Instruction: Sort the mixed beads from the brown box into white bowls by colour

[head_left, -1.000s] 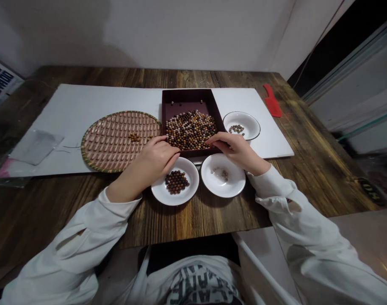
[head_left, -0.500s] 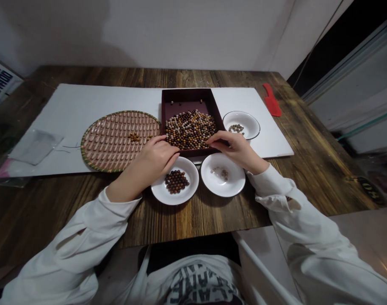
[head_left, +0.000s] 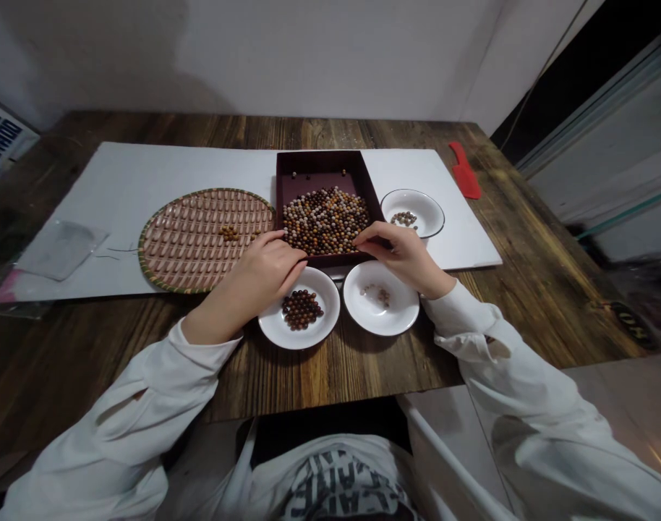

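Observation:
A dark maroon box (head_left: 326, 172) holds a heap of mixed brown, yellow, black and cream beads (head_left: 325, 217). At its near left corner my left hand (head_left: 273, 264) is closed on the rim, fingers curled over the edge. My right hand (head_left: 400, 253) reaches over the near right side, thumb and forefinger pinched together down at the beads; whatever lies between the tips is too small to make out. Below the left hand stands a white bowl (head_left: 270, 323) of dark brown beads (head_left: 302, 310). Under the right wrist, another white bowl (head_left: 382, 325) contains a few pale beads (head_left: 383, 297).
On the left lies a round woven tray (head_left: 184, 246) with some yellow-brown beads (head_left: 229, 232). A third white bowl (head_left: 431, 210) with greenish beads sits right of the box. A red comb-like piece (head_left: 464, 177) and a clear plastic bag (head_left: 62, 250) flank the white board (head_left: 455, 246).

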The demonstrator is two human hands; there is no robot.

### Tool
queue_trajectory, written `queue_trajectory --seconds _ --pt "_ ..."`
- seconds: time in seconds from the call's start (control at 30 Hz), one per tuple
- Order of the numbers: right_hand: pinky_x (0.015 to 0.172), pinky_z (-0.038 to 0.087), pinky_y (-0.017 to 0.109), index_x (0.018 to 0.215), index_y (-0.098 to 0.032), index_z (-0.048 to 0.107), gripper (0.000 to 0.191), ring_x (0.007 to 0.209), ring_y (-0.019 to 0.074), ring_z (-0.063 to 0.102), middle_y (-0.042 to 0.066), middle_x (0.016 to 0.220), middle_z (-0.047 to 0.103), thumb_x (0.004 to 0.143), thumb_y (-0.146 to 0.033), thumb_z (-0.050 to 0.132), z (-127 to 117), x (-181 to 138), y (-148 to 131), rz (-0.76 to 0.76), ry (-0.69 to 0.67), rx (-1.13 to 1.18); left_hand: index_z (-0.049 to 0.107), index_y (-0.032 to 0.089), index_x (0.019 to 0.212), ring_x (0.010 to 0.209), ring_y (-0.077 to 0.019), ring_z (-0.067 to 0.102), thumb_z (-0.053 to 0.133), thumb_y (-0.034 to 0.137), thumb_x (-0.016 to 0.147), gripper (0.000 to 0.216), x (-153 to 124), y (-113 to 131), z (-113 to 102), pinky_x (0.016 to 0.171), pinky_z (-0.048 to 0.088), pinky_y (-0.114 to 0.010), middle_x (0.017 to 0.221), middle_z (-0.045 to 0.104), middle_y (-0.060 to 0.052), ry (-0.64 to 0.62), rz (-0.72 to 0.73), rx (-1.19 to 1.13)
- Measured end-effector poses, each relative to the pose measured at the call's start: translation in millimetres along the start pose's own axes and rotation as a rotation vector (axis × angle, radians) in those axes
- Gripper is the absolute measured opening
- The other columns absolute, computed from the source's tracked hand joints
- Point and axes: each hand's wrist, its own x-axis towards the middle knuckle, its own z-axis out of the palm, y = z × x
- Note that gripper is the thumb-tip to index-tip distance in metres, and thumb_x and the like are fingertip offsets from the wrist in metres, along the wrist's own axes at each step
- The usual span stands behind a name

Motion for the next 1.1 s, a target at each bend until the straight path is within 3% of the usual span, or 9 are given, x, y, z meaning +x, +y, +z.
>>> queue_trajectory --seconds 0.33,0.6,1.1 --pt "0.080 0.052 0.030 0.094 -0.021 0.068 0.011 0.087 0.0168 0.065 0.003 0.094 0.071 0.089 -0.022 0.058 -13 3 2 0.024 -0.132 0.093 0.068 0.012 0.094 0.089 -0.0198 0.064 0.041 0.023 0.096 0.030 0 0 0 0.106 0.040 -0.041 0.092 0.072 -0.008 -0.002 0.003 0.004" --pt "0.084 0.052 0.032 0.093 -0.021 0.070 0.011 0.091 0.0175 0.064 0.003 0.095 0.069 0.087 -0.025 0.062 -11 1 3 0.068 -0.082 0.247 0.069 0.010 0.096 0.091 -0.0207 0.064 0.041 0.023 0.096 0.031 0 0 0 0.107 0.040 -0.042 0.093 0.072 -0.010 -0.005 -0.004 -0.017" --pt "0.072 0.053 0.024 0.088 -0.019 0.066 0.018 0.072 0.0092 0.062 0.000 0.085 0.067 0.078 -0.030 0.075 -14 6 10 0.230 -0.012 0.679 0.069 0.012 0.099 0.092 -0.0214 0.064 0.041 0.024 0.095 0.030 0 0 1 0.106 0.040 -0.045 0.094 0.072 -0.009 -0.005 -0.013 -0.042"
